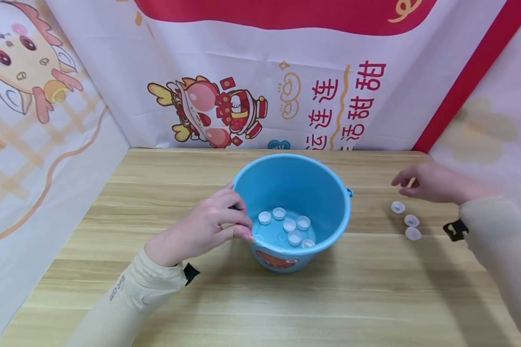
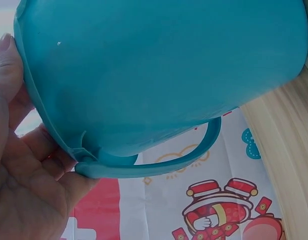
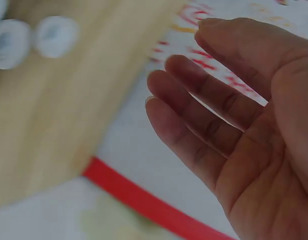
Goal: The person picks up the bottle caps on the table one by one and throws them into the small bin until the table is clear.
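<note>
A blue bucket (image 1: 288, 262) stands upright on the table, and several white bottle caps (image 1: 303, 222) lie on its floor. My left hand (image 1: 208, 221) grips the bucket's left rim, with the thumb at the near side; the left wrist view shows the hand (image 2: 28, 185) at the rim beside the handle (image 2: 154, 169). To the right of the bucket, my right hand (image 1: 436, 182) is in the air just beyond three white caps (image 1: 411, 220) on the table. Its slightly bent fingers (image 3: 194, 117) hold nothing in the right wrist view.
The wood-grain table (image 1: 156, 299) ends at a printed cloth backdrop (image 1: 226, 53) behind the bucket. More printed cloth hangs on the left side (image 1: 30, 120) and on the right side (image 1: 503, 96). A small handle pivot (image 1: 349, 193) sticks out at the bucket's right rim.
</note>
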`<state>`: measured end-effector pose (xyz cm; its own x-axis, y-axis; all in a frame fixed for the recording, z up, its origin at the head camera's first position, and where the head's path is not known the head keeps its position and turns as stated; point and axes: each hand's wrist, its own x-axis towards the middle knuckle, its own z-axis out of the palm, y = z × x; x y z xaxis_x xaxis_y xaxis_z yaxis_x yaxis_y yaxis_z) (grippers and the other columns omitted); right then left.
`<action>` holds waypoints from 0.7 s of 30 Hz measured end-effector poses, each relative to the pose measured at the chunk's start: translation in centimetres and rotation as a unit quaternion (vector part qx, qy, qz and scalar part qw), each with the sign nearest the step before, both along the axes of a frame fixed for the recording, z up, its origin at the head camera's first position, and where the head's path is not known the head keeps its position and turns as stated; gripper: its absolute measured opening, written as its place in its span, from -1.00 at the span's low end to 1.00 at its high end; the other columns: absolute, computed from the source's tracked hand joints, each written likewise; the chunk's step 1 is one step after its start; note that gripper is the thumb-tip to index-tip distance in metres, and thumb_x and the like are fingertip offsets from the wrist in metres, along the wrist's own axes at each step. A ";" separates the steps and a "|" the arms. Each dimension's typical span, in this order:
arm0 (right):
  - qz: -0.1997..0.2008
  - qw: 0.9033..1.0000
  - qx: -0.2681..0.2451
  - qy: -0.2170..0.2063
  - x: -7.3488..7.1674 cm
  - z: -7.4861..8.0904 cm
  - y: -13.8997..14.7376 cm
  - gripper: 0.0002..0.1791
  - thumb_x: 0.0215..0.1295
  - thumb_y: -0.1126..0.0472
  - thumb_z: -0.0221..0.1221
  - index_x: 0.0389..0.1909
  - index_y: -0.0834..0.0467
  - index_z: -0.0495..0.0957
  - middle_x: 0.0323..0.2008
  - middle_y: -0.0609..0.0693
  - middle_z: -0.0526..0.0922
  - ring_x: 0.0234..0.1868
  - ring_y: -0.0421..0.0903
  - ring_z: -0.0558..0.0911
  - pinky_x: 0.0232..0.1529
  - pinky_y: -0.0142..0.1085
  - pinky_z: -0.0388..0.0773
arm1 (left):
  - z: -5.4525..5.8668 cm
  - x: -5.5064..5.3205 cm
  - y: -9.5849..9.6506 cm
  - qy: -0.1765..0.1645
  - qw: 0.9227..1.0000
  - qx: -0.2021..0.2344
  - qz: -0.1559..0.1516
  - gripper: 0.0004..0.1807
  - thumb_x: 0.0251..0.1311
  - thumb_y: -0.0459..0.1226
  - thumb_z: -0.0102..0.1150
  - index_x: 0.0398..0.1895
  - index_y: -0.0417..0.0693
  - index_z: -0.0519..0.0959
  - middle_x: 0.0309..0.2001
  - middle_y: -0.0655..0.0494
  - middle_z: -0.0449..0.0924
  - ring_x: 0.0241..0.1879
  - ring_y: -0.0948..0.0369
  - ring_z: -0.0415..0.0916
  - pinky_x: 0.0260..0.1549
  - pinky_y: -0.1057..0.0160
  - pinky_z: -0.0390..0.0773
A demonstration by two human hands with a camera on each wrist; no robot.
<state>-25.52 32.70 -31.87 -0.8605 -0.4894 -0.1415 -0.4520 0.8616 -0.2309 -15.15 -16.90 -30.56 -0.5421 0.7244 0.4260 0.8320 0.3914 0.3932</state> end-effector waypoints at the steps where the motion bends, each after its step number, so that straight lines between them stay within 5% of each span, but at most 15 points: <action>1: 0.003 1.000 -0.004 -0.004 -0.2 -0.8 0.4 -0.78 0.17 0.35 0.35 -0.13 0.17 0.70 -0.30 -0.04 0.65 -0.32 -0.12 0.66 -0.24 -0.15 0.67 | 0.0 0.0 0.0 0.000 1.000 0.001 0.000 -0.81 0.01 -0.15 0.46 -0.31 0.01 0.76 -0.23 0.17 0.50 -0.06 0.23 0.43 0.36 -0.13 0.19; 11: -0.035 0.997 -0.005 -0.070 -1.0 -5.8 2.1 -0.70 0.18 0.29 0.36 -0.04 0.20 0.67 -0.19 0.08 0.66 -0.27 -0.04 0.64 -0.21 -0.03 0.63 | -0.1 -0.1 -0.1 0.007 1.000 -0.004 0.004 -0.80 0.02 -0.13 0.45 -0.30 0.01 0.76 -0.23 0.17 0.50 -0.03 0.20 0.43 0.34 -0.13 0.21; 16: -0.062 0.991 -0.010 -0.121 -1.4 -6.6 2.3 -0.69 0.20 0.30 0.34 -0.01 0.20 0.65 -0.18 0.03 0.66 -0.23 -0.02 0.60 -0.17 -0.03 0.60 | 0.0 -0.1 0.0 0.005 1.000 -0.007 0.006 -0.79 0.02 -0.13 0.45 -0.29 0.01 0.76 -0.23 0.17 0.50 -0.03 0.20 0.42 0.34 -0.13 0.22; 21: -0.062 0.991 -0.005 -0.116 -1.4 -6.8 2.1 -0.76 0.20 0.33 0.33 -0.09 0.21 0.68 -0.26 -0.03 0.66 -0.28 -0.06 0.56 -0.19 -0.06 0.59 | 0.0 -0.1 -0.1 0.001 1.000 -0.007 0.006 -0.80 0.03 -0.13 0.44 -0.29 0.02 0.76 -0.22 0.18 0.50 0.00 0.20 0.42 0.33 -0.13 0.23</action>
<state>-26.94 34.81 -38.68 -0.8587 -0.3843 -0.3390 -0.2764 0.9044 -0.3252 -15.26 -16.96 -30.59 -0.5497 0.7234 0.4178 0.8283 0.4068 0.3854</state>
